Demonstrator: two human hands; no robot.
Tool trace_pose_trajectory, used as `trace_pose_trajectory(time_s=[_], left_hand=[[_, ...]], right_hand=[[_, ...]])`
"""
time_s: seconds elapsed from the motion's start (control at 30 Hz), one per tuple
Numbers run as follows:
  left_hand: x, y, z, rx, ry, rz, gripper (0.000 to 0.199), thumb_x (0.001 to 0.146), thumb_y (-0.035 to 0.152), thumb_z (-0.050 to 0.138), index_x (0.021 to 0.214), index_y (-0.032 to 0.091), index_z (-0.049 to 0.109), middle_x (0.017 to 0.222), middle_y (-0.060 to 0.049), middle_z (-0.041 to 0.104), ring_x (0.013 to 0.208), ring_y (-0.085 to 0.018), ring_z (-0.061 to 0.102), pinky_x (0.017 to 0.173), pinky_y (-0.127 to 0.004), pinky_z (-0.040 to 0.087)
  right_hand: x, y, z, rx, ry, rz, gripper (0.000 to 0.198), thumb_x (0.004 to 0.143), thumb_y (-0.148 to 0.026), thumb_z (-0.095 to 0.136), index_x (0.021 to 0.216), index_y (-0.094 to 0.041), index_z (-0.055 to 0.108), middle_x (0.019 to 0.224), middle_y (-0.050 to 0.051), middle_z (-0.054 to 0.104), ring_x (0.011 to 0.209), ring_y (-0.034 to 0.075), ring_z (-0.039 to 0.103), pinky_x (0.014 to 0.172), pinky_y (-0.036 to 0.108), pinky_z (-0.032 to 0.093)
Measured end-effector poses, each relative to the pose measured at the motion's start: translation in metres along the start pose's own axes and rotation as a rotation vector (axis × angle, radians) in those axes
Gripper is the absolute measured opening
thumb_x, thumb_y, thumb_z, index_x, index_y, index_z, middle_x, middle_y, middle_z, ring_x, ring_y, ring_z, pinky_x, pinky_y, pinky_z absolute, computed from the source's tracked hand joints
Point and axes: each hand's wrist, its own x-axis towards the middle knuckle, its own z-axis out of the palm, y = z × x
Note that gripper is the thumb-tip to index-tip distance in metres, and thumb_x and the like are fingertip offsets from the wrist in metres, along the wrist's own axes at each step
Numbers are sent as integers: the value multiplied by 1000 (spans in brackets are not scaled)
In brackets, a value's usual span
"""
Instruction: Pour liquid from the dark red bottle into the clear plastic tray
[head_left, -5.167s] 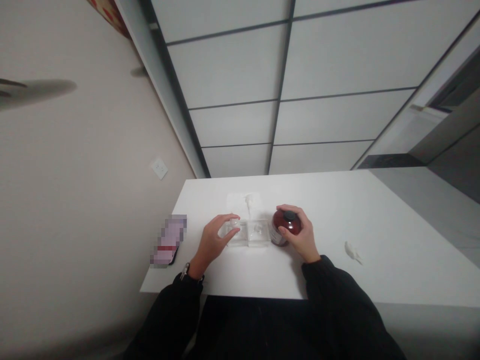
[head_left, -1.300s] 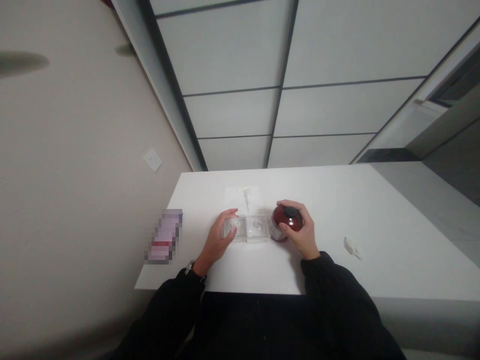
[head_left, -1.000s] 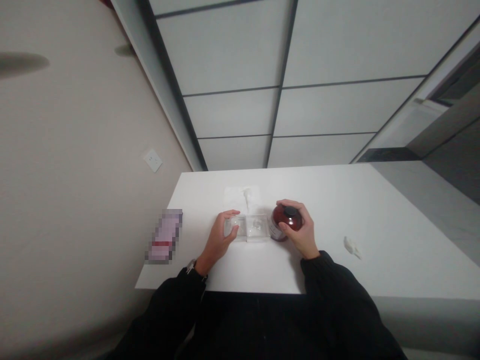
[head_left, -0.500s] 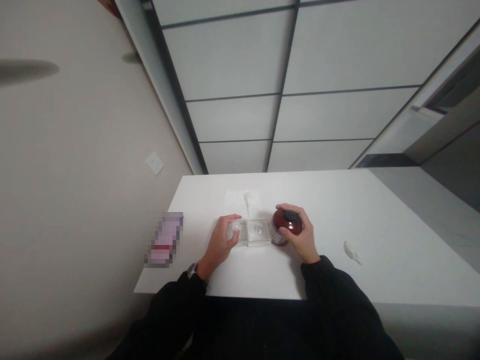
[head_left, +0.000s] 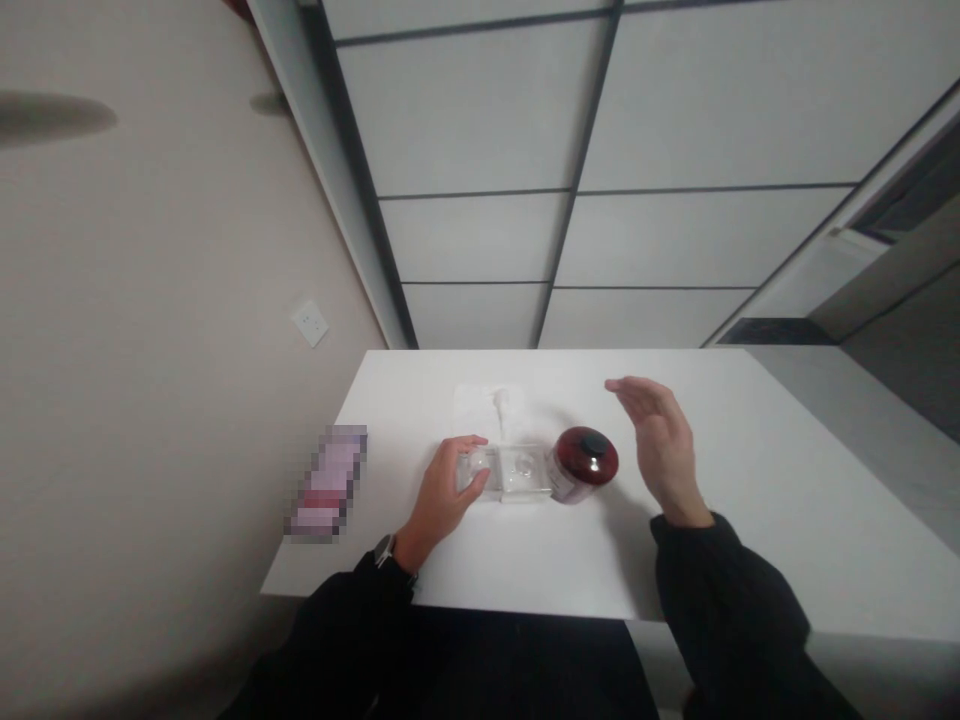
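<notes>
A clear plastic box with two sections lies on the white table. My left hand grips its left end, thumb in front and fingers behind. Against the box's right end stands a dark red-brown bottle with a black cap and a pale label. Raised to the right of the bottle is my right hand, its fingers stretched out and nothing in it. Behind the box, a small white spoon-like piece rests on a pale, thin sheet.
A blurred-out purple and pink object is at the table's left edge. The white tabletop meets a wall with a socket on the left. White panels rise beyond the far edge.
My right hand has let go of the bottle and moved right, its fingers straightening. My left hand stays on the clear box. The white scrap on the right is no longer visible.
</notes>
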Motion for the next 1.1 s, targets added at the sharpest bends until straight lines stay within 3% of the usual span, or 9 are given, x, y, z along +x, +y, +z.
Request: trace_pose_trajectory(time_s=[0.13, 0.23, 0.37, 0.5, 0.6, 0.77, 0.9, 1.1], left_hand=[[2, 0, 0, -1, 20, 16, 17, 96, 24, 63, 112, 23, 56, 123, -10, 71, 120, -26, 68, 107, -47, 53], [3, -1, 0, 3, 26, 32, 15, 95, 22, 63, 107, 23, 55, 122, -9, 72, 117, -26, 69, 104, -46, 54], [4, -2, 2, 10, 15, 44, 20, 90, 17, 62, 108, 24, 56, 121, -9, 72, 116, -26, 69, 103, -45, 55], [4, -1, 1, 16, -5, 46, 28, 86, 12, 59, 111, 25, 57, 124, -8, 72, 117, -26, 68, 103, -44, 54], [4, 0, 1, 25, -6, 46, 29, 85, 11, 59, 111, 25, 56, 124, -7, 72, 118, -26, 67, 102, -44, 54], [4, 0, 1, 20, 3, 58, 26, 88, 13, 62, 110, 25, 54, 122, -8, 71, 118, -26, 67, 103, -45, 53], [3, -2, 0, 8, -15, 40, 25, 90, 17, 65, 111, 25, 55, 123, -9, 70, 119, -27, 66, 105, -46, 53], [3, -3, -3, -19, -43, 6, 22, 92, 22, 67, 111, 24, 57, 126, -10, 70, 122, -28, 66, 107, -49, 52]], right_hand=[[63, 10, 12, -292, -555, 73, 44, 98, -55, 68, 131, -25, 66, 132, 11, 73, 116, 26, 72, 108, 48, 56], [96, 37, 41, -339, -756, 75, 43, 90, -50, 76, 124, -23, 74, 127, 11, 76, 101, 24, 74, 96, 43, 60], [115, 80, 74, -370, -913, 62, 52, 76, -43, 88, 123, -22, 78, 120, 10, 79, 85, 21, 72, 84, 37, 59], [119, 105, 81, -397, -975, 66, 56, 75, -45, 89, 126, -23, 78, 115, 9, 81, 80, 19, 68, 76, 32, 54], [120, 110, 78, -401, -988, 67, 53, 78, -49, 88, 124, -24, 79, 114, 8, 81, 83, 20, 68, 79, 32, 53], [120, 107, 81, -377, -993, 36, 51, 75, -48, 89, 119, -23, 81, 119, 10, 79, 97, 24, 70, 86, 34, 53], [117, 103, 87, -362, -992, 23, 40, 77, -45, 85, 109, -21, 83, 112, 10, 80, 94, 23, 71, 83, 32, 53], [121, 81, 75, -374, -856, 49, 47, 80, -50, 79, 113, -18, 78, 116, 12, 79, 93, 23, 70, 80, 34, 54]])
